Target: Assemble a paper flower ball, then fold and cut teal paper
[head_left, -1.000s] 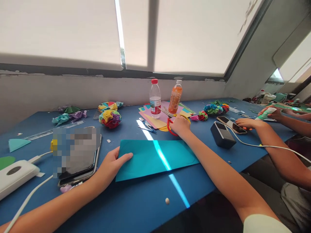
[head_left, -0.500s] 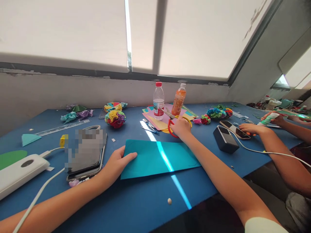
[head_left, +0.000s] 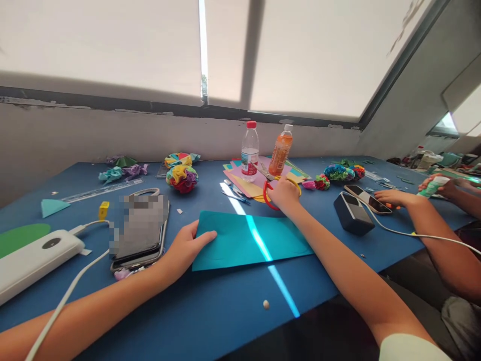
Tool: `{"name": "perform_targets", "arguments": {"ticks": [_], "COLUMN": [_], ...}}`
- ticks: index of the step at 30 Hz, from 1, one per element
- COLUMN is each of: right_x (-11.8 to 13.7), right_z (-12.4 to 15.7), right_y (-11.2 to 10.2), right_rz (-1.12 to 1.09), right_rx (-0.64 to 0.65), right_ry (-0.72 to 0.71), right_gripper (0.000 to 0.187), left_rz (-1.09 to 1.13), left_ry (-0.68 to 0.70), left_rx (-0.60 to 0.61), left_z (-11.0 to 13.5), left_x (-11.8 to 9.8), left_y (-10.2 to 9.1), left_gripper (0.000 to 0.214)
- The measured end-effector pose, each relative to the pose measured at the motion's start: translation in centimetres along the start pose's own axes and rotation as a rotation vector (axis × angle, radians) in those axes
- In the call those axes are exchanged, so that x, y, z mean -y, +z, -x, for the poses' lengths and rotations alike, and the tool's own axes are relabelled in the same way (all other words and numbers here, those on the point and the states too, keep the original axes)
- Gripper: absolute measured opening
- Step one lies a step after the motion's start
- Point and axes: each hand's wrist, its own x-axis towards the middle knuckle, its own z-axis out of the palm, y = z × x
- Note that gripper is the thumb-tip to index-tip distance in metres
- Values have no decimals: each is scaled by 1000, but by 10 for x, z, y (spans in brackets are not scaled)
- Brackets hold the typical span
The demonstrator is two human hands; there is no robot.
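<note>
My left hand [head_left: 188, 248] grips the left end of a folded teal sheet of paper [head_left: 240, 245], thumb on top and the other fingers hidden beneath. Faint curved pencil-like lines show near the sheet's ends. Beyond its far edge, my right hand [head_left: 284, 195] is closed on the handles of a pair of scissors [head_left: 268, 189], one loop red and the other yellow. Their blades point away and left, in front of a clear bottle with a red cap [head_left: 249, 153]. A stack of coloured paper [head_left: 240, 181] lies under the scissors and bottles.
An orange drink bottle [head_left: 281, 150] stands on the paper stack. Ruffled paper flowers [head_left: 182, 179] sit at the back. Phones [head_left: 145, 225] and a white power bank [head_left: 41, 260] with a cable lie left. On the right are a black box [head_left: 353, 214] and a co-worker's hand near a glue stick [head_left: 432, 186].
The view has shifted slightly, so the table's things appear a little to the right and higher. Both my hands keep their grips. The co-worker's glue stick has tipped and moved right.
</note>
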Motion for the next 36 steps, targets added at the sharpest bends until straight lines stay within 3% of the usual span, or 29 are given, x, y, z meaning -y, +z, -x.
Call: {"name": "perform_targets", "arguments": {"ticks": [4, 7, 14, 17, 19, 21, 22, 24, 28, 36], "right_x": [-7, -17, -31, -26, -13, 5, 15, 34, 53, 45], "right_z": [-1, -2, 1, -4, -14, -30, -38, -55, -77, -84], "right_y": [-12, -22, -35, -45, -49, -46, -41, -27, 3, 34], "right_rz": [15, 44, 110, 133, 130, 42, -136, -545, -778, -1215], "right_rx": [67, 191, 477, 448, 353, 204, 64, -21, 30, 141], "right_ry": [13, 23, -86, -123, -163, -220, -249, -233, -299, -443], "right_gripper": [63, 62, 38, 42, 44, 49, 52, 56, 50, 51], "left_rz": [-8, 7, -5, 1, -5, -14, -17, -16, -14, -2], "left_ry": [1, 2, 7, 12, 17, 22, 25, 36, 46, 22], "left_rx": [1, 12, 5, 20, 42, 58, 60, 60, 64, 77], "left_z": [1, 2, 2, 0, -1, -2, -2, -3, -4, -3], "left_x": [-1, -3, -2, 2, 4, 5, 5, 6, 8, 6], "left_y": [0, 1, 2, 0, -1, -3, -3, -4, -5, -4], "left_gripper": [42, 43, 45, 45, 44, 43, 43, 43, 40, 42]}}
